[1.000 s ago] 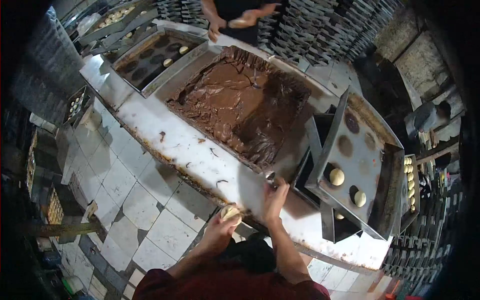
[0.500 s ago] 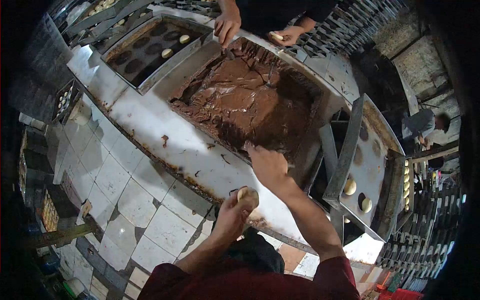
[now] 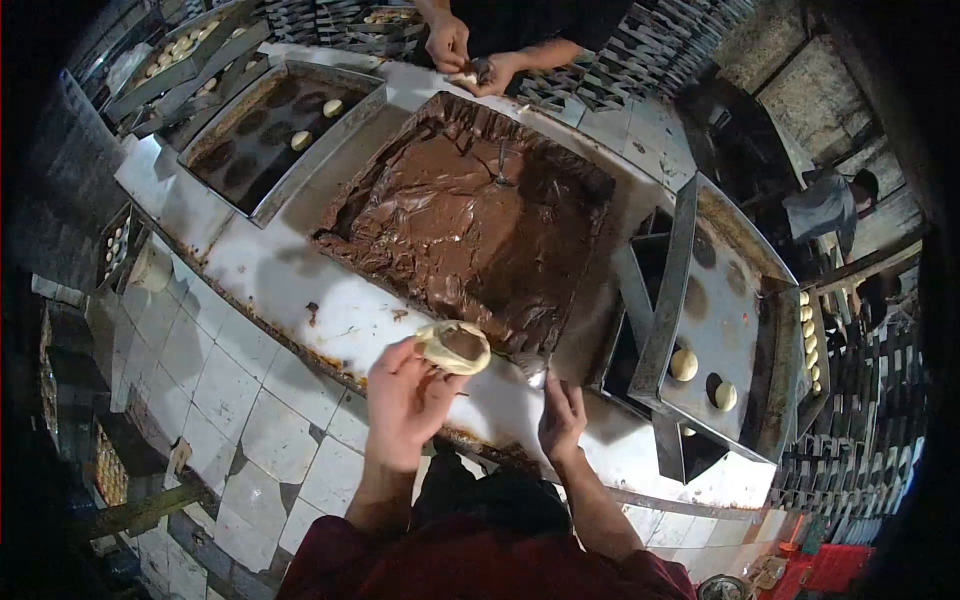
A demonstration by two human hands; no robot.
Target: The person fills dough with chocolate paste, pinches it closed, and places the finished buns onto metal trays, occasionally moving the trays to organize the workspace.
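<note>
Your left hand (image 3: 405, 400), just below the middle of the frame, is closed around a flattened round of pale dough (image 3: 453, 346) with a dab of brown filling in its hollow; the dough sits at your fingertips, raised over the near edge of the white worktop (image 3: 300, 260). Your right hand (image 3: 562, 415), a little to the right and well apart from the left, grips a small metal tool (image 3: 532, 365) whose tip points toward the near corner of the big tray of chocolate filling (image 3: 470, 215) in the centre of the frame. To the right, a tilted metal baking tray (image 3: 735, 330) carries two dough balls (image 3: 684, 364), near its lower end. In the upper left, a dark tray (image 3: 270, 140) holds two more pale rounds. At the top centre, another person's hands (image 3: 465, 60) are pressed together on a piece of dough, across the worktop from you.
</note>
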